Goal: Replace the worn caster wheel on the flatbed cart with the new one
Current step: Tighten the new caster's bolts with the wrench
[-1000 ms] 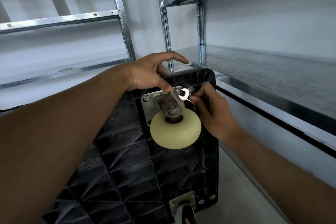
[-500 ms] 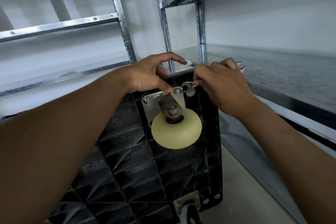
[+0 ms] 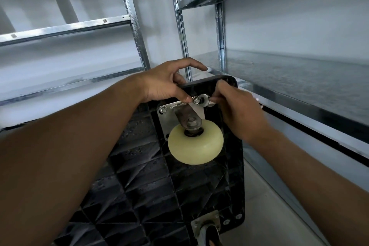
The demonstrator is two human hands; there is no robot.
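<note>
Two casters: you see both on the black underside of the flatbed cart (image 3: 151, 185), which stands tipped up on edge in front of you.
Nearest edge: the second caster (image 3: 207, 229) sits at the cart's lower right corner, partly cut off by the frame; keep your forearms off it.
Cream caster wheel (image 3: 195, 142): it hangs from the mounting plate (image 3: 169, 118) near the cart's top right corner; you cannot tell whether it is the worn one or the new one.
Left hand (image 3: 165, 84): your thumb presses beside the upper right bolt (image 3: 196, 101) and your fingers curl over the cart's top edge.
Right hand (image 3: 237, 110): closed on the wrench (image 3: 204, 99), whose ring end sits at that bolt.
Progress: the upper left bolt (image 3: 163, 109) is in place; judging by this, the bolt work is mid-way.
Room: to your right the metal shelf (image 3: 299, 90) lies just beside your knuckles, so the wrench swing looks tight there; the left and upward side is open as far as the shelving uprights (image 3: 183, 36) behind.
</note>
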